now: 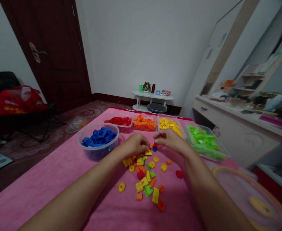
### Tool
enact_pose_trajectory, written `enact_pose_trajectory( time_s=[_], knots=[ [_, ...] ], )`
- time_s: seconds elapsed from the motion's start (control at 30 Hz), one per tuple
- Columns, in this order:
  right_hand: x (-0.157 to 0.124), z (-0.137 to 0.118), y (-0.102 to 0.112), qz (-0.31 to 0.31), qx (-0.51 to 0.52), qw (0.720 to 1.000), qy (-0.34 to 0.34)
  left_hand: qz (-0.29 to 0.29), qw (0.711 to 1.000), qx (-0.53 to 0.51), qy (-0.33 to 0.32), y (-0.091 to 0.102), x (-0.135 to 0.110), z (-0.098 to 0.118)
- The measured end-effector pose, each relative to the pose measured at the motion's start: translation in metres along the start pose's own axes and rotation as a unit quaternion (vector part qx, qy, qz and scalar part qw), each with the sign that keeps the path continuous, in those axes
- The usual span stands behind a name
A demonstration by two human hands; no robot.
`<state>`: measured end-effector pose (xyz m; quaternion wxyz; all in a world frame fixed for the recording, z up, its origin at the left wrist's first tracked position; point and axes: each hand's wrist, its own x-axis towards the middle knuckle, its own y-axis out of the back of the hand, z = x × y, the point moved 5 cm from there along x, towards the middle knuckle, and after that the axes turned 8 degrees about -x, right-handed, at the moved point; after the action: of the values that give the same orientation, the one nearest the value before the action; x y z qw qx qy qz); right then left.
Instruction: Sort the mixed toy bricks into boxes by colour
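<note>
My left hand (139, 143) is closed over the back of a loose pile of toy building bricks (144, 180), its fingers curled and what they pinch hidden. Right by its fingertips is a small orange brick (151, 146). My right hand (167, 138) faces it from the other side, fingers bent down around a red and blue piece (154, 147). The two hands nearly meet. Toward me the pile spreads in yellow, orange, green and red, with yellow rings (121, 187) among the bricks. A red brick (179, 174) lies apart, near my right forearm.
Clear tubs hold sorted bricks: a round blue one (98, 152) at left, then red (119, 127), orange (145, 126), yellow (171, 116) and green (224, 154). A round transparent lid (242, 195) lies at right on the pink tablecloth (66, 170). A dresser (217, 122) stands beyond.
</note>
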<state>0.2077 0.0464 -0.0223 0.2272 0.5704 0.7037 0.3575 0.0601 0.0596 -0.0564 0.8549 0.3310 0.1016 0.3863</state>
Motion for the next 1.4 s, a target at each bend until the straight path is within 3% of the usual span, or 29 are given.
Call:
enact_pose_trajectory(
  time_s=[0.17, 0.27, 0.4, 0.57, 0.8, 1.03, 1.23, 1.33, 1.4],
  knots=[
    [-0.007, 0.002, -0.030, -0.148, -0.164, 0.975, -0.013, 0.012, 0.999, 0.038, 0.012, 0.015, 0.000, -0.004],
    [-0.012, -0.004, -0.040, -0.177, -0.281, 0.942, -0.047, -0.005, 0.995, 0.094, 0.034, 0.023, -0.005, -0.001],
    [-0.014, -0.013, -0.039, -0.180, -0.350, 0.916, -0.077, -0.036, 0.992, 0.110, 0.046, 0.028, -0.013, 0.005],
    [-0.008, -0.019, -0.033, -0.082, -0.333, 0.938, -0.042, 0.005, 0.984, 0.177, 0.025, 0.025, -0.014, 0.012],
    [-0.007, -0.017, -0.061, -0.096, -0.338, 0.936, 0.009, -0.003, 0.968, 0.236, 0.081, 0.007, -0.013, 0.010],
    [-0.005, -0.014, -0.057, -0.083, -0.267, 0.960, 0.003, -0.017, 0.954, 0.277, 0.109, 0.004, -0.016, 0.014],
    [-0.001, -0.003, -0.043, -0.059, -0.145, 0.987, -0.042, 0.021, 0.951, 0.285, 0.117, 0.009, -0.016, 0.019],
    [0.004, 0.000, -0.031, 0.024, -0.020, 0.997, -0.068, 0.068, 0.958, 0.256, 0.113, 0.022, -0.017, 0.019],
    [0.006, 0.001, -0.025, 0.091, 0.103, 0.987, -0.078, 0.100, 0.962, 0.232, 0.102, 0.032, -0.016, 0.019]
  ],
)
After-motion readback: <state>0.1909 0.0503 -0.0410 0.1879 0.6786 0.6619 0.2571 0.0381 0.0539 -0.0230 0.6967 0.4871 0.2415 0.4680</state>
